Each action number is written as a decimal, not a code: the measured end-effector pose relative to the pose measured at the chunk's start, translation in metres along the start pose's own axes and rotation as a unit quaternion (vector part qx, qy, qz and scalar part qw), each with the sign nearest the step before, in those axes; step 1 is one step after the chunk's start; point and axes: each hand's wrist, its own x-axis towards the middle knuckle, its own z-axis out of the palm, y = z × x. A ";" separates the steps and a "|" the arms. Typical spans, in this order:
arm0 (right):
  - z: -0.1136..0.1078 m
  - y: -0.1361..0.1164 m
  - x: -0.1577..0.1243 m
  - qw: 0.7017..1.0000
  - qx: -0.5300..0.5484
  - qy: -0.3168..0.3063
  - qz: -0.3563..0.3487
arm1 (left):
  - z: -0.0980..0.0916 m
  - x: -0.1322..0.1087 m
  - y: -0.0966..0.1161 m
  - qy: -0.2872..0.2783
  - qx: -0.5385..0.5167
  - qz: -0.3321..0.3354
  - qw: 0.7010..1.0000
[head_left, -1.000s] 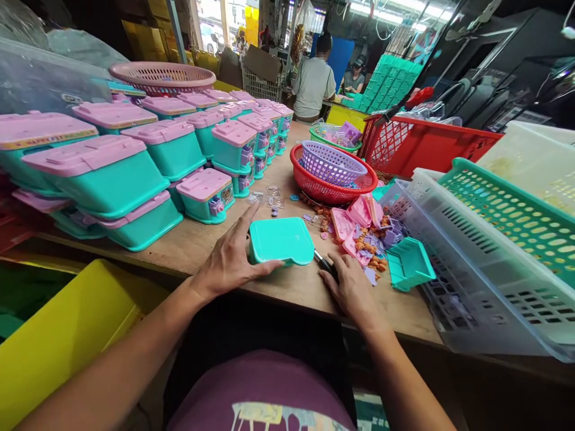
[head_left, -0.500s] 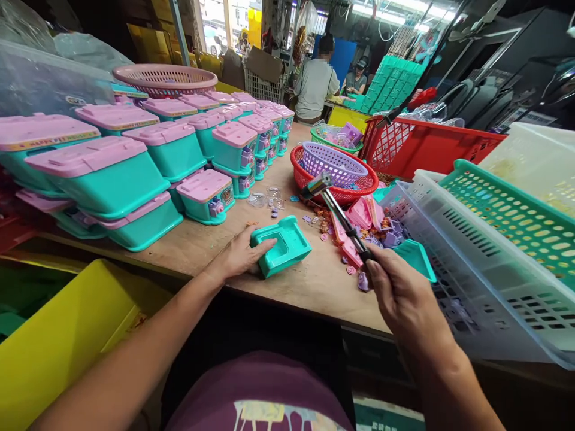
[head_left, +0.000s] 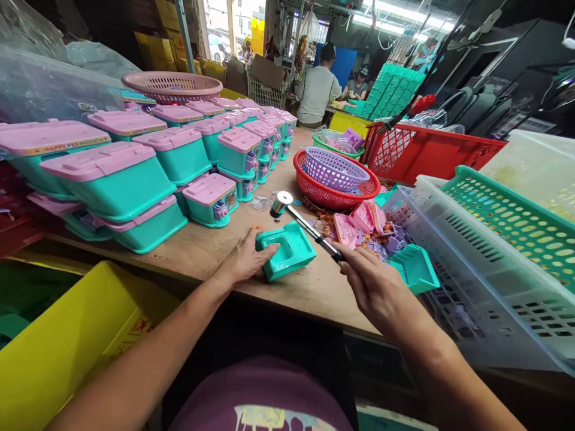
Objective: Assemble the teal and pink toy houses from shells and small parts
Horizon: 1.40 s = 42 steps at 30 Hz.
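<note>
My left hand grips a teal plastic box shell that stands tilted on the wooden table, its hollow side up. My right hand is closed round the black handle of a small metal hammer. The hammer's silver head hangs just above and behind the shell. To the right of the shell lie several loose pink, purple and orange parts and another teal shell piece.
Stacks of teal boxes with pink lids fill the table's left. A red basket holding a purple one sits behind the parts. White, green and red crates crowd the right. A yellow bin sits low left. Two people work far back.
My right hand picked the hammer off the table, raised it, and has now brought its head down close to the shell. My left hand tipped the shell over, hollow side up.
</note>
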 end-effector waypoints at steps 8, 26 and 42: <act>0.003 0.013 -0.019 0.996 0.027 0.051 0.067 | 0.006 -0.008 -0.019 0.045 -0.060 0.106 0.992; 0.086 -0.022 0.001 0.967 0.239 0.071 0.060 | 0.002 -0.047 0.002 -0.051 -0.134 0.065 0.988; 0.066 0.043 0.151 0.986 -0.068 -0.148 -0.036 | -0.033 -0.027 0.004 -0.044 0.294 0.461 0.836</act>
